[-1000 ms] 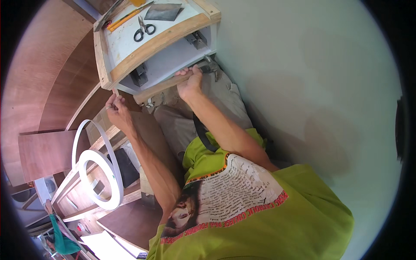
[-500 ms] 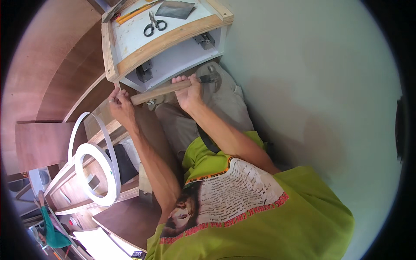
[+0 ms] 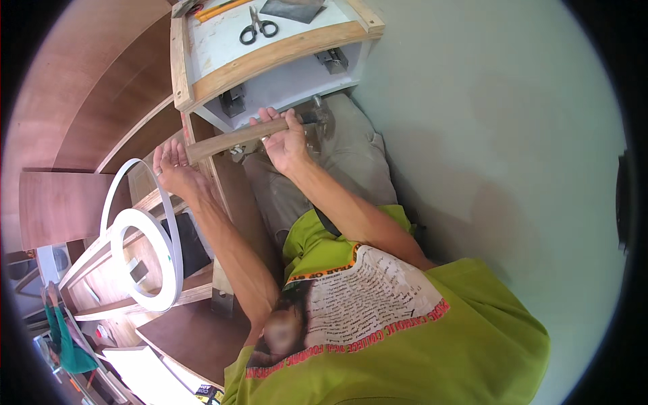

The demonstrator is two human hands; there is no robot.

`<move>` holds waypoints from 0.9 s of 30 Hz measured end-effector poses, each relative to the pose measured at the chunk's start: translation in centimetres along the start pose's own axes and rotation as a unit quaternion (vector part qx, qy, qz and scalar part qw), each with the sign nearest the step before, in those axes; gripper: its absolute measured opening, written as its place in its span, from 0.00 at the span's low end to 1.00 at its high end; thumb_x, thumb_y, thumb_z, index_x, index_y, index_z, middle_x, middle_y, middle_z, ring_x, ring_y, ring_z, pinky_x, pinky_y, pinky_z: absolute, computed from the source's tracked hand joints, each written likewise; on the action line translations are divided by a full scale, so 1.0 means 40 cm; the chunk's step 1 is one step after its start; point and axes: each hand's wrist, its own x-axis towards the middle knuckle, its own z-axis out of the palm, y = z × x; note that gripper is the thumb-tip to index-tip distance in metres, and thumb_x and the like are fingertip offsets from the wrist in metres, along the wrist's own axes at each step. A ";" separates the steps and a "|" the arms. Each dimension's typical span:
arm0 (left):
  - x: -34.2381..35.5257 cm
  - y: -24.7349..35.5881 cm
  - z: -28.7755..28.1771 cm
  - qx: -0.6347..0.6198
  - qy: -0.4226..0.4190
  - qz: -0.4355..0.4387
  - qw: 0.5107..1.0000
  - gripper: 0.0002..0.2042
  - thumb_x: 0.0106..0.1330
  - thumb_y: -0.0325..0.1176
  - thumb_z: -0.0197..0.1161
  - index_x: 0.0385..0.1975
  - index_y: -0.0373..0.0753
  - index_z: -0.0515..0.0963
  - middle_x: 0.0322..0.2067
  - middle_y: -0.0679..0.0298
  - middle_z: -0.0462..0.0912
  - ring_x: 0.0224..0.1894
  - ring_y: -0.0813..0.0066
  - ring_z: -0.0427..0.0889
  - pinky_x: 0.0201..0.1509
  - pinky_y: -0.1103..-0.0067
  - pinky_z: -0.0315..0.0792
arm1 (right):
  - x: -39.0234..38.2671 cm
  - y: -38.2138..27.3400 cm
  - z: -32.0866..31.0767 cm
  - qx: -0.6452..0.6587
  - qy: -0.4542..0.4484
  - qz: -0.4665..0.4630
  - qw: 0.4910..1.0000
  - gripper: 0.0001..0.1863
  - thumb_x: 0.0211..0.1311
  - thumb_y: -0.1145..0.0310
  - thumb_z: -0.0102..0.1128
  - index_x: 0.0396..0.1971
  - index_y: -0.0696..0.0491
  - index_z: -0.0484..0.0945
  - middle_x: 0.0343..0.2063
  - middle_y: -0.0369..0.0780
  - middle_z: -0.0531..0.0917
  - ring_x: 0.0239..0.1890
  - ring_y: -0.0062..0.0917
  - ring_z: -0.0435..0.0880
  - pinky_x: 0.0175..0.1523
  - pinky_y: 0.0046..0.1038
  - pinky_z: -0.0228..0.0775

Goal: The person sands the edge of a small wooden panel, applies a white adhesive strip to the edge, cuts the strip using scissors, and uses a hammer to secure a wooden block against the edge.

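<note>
A claw hammer (image 3: 226,141) lies crosswise in front of me, its wooden handle pointing left and its metal head at the right over my knee. My right hand (image 3: 286,143) grips the handle close to the head, thumb on top and fingertips loosely raised. At the far end of the handle, my left hand (image 3: 179,172) is open with its fingers stretched upward. The handle's butt is beside that palm; whether they touch I cannot tell. Just beyond both hands stands a white cabinet (image 3: 283,77) with a wooden front rail and metal hinges inside.
On the cabinet top lie scissors (image 3: 256,28), a dark sheet (image 3: 293,9) and a yellow pencil-like stick (image 3: 221,11). A white ring (image 3: 120,260) and wooden framing (image 3: 145,310) are at left. A plain wall (image 3: 499,135) borders my right. Another person in green (image 3: 71,344) is far left.
My left hand has moved left and down, and its curled fingers have opened out. The hammer in my right hand has shifted slightly left. My view has tilted a little.
</note>
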 end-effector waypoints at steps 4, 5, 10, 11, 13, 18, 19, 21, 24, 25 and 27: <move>-0.002 0.004 -0.002 -0.034 0.016 -0.006 0.999 0.15 0.63 0.24 0.50 0.49 0.26 0.64 0.40 0.51 0.75 0.41 0.65 0.79 0.46 0.78 0.77 | -0.019 -0.004 0.011 0.000 0.026 0.014 1.000 0.14 0.72 0.56 0.35 0.37 0.53 0.61 0.49 0.46 0.70 0.57 0.37 0.68 0.62 0.50 0.62; -0.001 0.003 0.000 -0.030 0.007 -0.007 1.000 0.17 0.64 0.25 0.49 0.51 0.25 0.62 0.41 0.50 0.74 0.43 0.63 0.78 0.48 0.76 0.76 | -0.008 -0.010 0.011 -0.011 0.008 0.029 0.999 0.15 0.72 0.56 0.34 0.37 0.53 0.60 0.51 0.47 0.69 0.58 0.37 0.68 0.62 0.50 0.62; 0.006 -0.006 -0.001 -0.033 0.013 -0.010 0.999 0.15 0.64 0.25 0.50 0.49 0.26 0.64 0.38 0.52 0.76 0.39 0.66 0.80 0.45 0.77 0.78 | 0.000 -0.007 0.011 0.003 -0.010 0.047 0.999 0.17 0.72 0.55 0.32 0.43 0.56 0.59 0.56 0.48 0.67 0.60 0.37 0.66 0.65 0.47 0.58; 0.007 -0.005 -0.004 -0.028 0.012 -0.006 1.000 0.15 0.64 0.25 0.50 0.49 0.26 0.64 0.37 0.52 0.76 0.39 0.66 0.80 0.45 0.77 0.78 | -0.022 0.001 0.015 0.004 0.019 0.038 0.999 0.18 0.72 0.55 0.32 0.45 0.56 0.59 0.56 0.48 0.67 0.60 0.37 0.66 0.66 0.46 0.57; 0.001 -0.003 0.007 -0.020 0.004 -0.005 1.000 0.14 0.65 0.25 0.50 0.49 0.26 0.64 0.37 0.53 0.77 0.38 0.66 0.80 0.44 0.77 0.78 | -0.027 -0.004 0.008 -0.008 0.022 0.042 0.999 0.20 0.72 0.53 0.32 0.48 0.56 0.57 0.55 0.48 0.68 0.60 0.37 0.66 0.66 0.45 0.57; -0.007 -0.002 0.016 -0.009 0.007 -0.001 1.000 0.13 0.64 0.24 0.49 0.47 0.27 0.64 0.37 0.52 0.77 0.38 0.67 0.80 0.43 0.77 0.78 | -0.009 -0.002 -0.012 -0.034 -0.058 0.119 0.991 0.23 0.71 0.50 0.33 0.50 0.56 0.57 0.54 0.47 0.69 0.59 0.38 0.68 0.64 0.44 0.60; -0.005 -0.003 0.017 -0.006 0.007 0.001 1.000 0.12 0.64 0.24 0.49 0.46 0.27 0.64 0.36 0.52 0.77 0.38 0.67 0.80 0.43 0.77 0.77 | -0.014 0.002 -0.013 -0.040 -0.044 0.110 0.992 0.24 0.71 0.50 0.32 0.51 0.57 0.58 0.54 0.47 0.69 0.59 0.37 0.68 0.64 0.44 0.60; -0.002 -0.003 0.017 -0.019 0.004 0.006 1.000 0.12 0.64 0.23 0.48 0.45 0.27 0.65 0.36 0.52 0.76 0.37 0.66 0.80 0.42 0.77 0.78 | -0.039 0.011 -0.013 -0.054 -0.015 0.091 0.994 0.27 0.71 0.49 0.32 0.52 0.60 0.60 0.54 0.47 0.70 0.59 0.36 0.68 0.64 0.43 0.60; -0.014 0.010 0.030 -0.028 0.012 0.000 1.000 0.11 0.64 0.23 0.48 0.45 0.27 0.65 0.35 0.51 0.76 0.37 0.66 0.80 0.41 0.76 0.78 | -0.059 0.017 -0.001 -0.043 -0.002 0.124 0.991 0.29 0.71 0.49 0.31 0.52 0.61 0.63 0.54 0.46 0.70 0.59 0.36 0.68 0.64 0.42 0.60; -0.023 0.017 0.039 -0.028 0.016 -0.005 0.999 0.12 0.64 0.23 0.49 0.45 0.27 0.64 0.35 0.51 0.76 0.37 0.66 0.80 0.41 0.76 0.78 | -0.050 0.020 -0.004 -0.033 -0.011 0.128 0.991 0.29 0.71 0.49 0.31 0.53 0.61 0.63 0.54 0.46 0.70 0.59 0.36 0.67 0.65 0.42 0.60; -0.022 0.006 0.038 -0.036 0.005 0.003 0.999 0.11 0.64 0.23 0.48 0.45 0.28 0.65 0.35 0.51 0.76 0.37 0.66 0.80 0.41 0.75 0.79 | -0.027 0.033 0.006 -0.010 -0.032 0.139 0.990 0.29 0.71 0.49 0.30 0.53 0.61 0.62 0.54 0.47 0.69 0.59 0.36 0.67 0.65 0.43 0.60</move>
